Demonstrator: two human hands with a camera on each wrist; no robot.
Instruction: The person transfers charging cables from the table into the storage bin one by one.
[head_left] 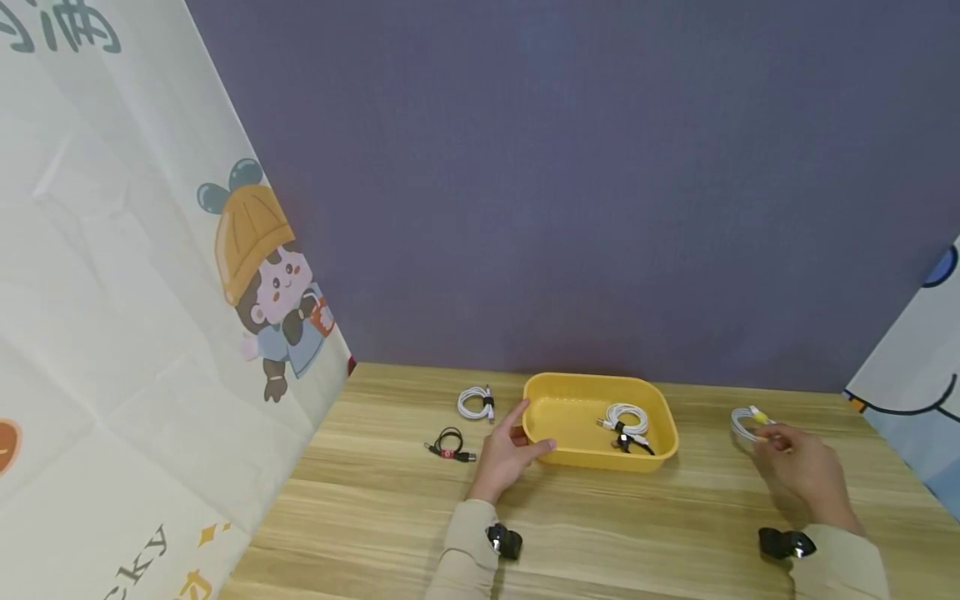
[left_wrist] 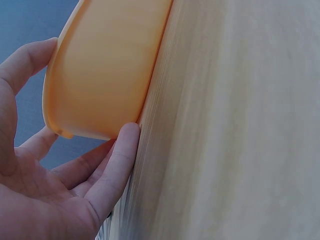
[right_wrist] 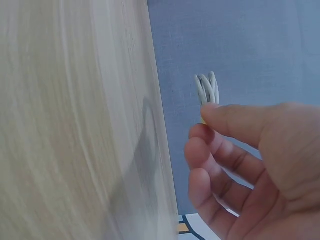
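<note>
My left hand (head_left: pixel 502 457) grips the left end of a yellow plastic tray (head_left: pixel 600 460), its thumb over the rim and its fingers along the outer wall. Inside the tray's right half lie a coiled white cable (head_left: pixel 628 412) and a black cable (head_left: pixel 636 447). Over at the right, my right hand (head_left: pixel 810 471) pinches a coiled white cable (head_left: pixel 738 423) with a yellow tie between thumb and fingertips. In the right wrist view this cable's loops (right_wrist: pixel 208 90) stick up above the thumb, held off the tabletop.
Left of the tray, a white coiled cable (head_left: pixel 471 404) with a black tie lies on the wooden table (head_left: pixel 360 500). Nearer to me is a black USB cable (head_left: pixel 450 450) with a red tie. A dark blue panel (head_left: pixel 570 183) stands along the back edge, printed sheets at the sides.
</note>
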